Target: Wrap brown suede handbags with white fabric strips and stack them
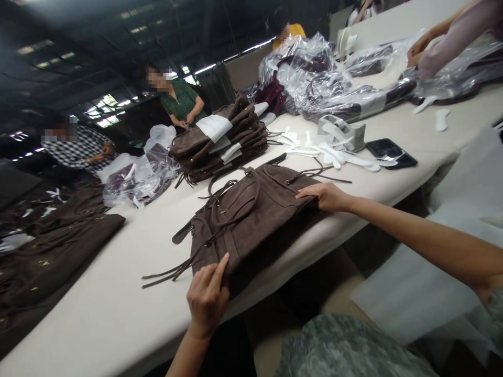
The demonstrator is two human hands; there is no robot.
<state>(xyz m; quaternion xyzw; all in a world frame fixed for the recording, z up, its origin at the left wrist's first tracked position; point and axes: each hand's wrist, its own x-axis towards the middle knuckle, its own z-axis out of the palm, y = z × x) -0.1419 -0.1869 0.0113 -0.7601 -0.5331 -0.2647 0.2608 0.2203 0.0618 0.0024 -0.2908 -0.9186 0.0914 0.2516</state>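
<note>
A dark brown handbag (259, 209) with looped handles and thin hanging straps lies flat on the pale table (129, 283), its bottom edge toward me. My left hand (208, 298) grips the near left corner of the bag, index finger stretched along the top. At the near right corner, my right hand (326, 197) holds the bag's edge, with the thumb side hidden below. Beyond the bag stands a stack of similar brown bags (223, 136) with white paper wrapped around their handles.
White strips (334, 155), a grey holder (341, 132) and a black tablet-like object (391, 153) lie right of the bag. Plastic-wrapped purple bags (322, 89) cover the back right. More brown bags (58, 251) lie left. Several co-workers stand around; a co-worker's arm (451, 42) reaches in at right.
</note>
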